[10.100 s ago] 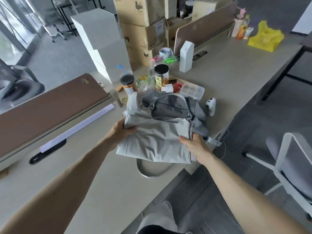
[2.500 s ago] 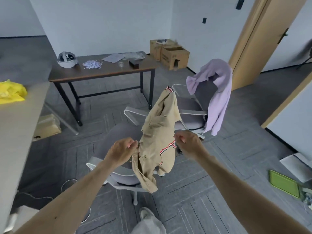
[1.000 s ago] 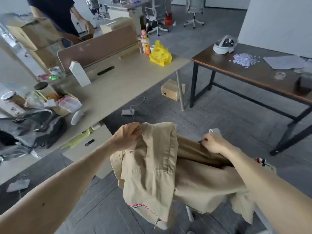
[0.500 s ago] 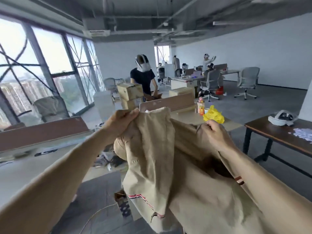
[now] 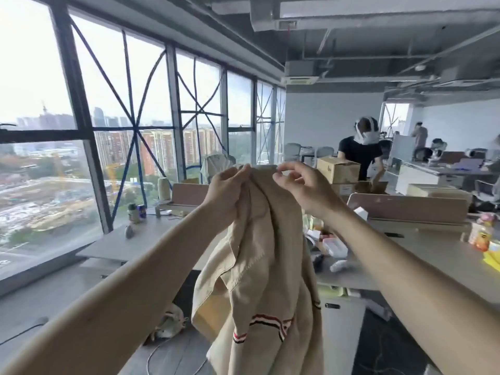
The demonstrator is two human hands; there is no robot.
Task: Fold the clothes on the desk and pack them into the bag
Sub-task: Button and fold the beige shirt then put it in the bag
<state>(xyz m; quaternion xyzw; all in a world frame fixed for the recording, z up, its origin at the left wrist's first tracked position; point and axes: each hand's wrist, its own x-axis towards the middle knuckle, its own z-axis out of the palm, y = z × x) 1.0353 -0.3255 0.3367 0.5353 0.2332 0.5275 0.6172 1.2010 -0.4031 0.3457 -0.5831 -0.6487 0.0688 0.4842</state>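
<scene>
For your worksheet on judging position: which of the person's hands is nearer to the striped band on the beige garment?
Left, narrowly. Both hands grip the top edge of the beige garment; the left hand sits almost above the striped band, the right hand further aside.

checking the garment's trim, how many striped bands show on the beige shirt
2: one striped band across the hanging front of the beige shirt, a shorter one lower left. Folds may hide more.
</scene>
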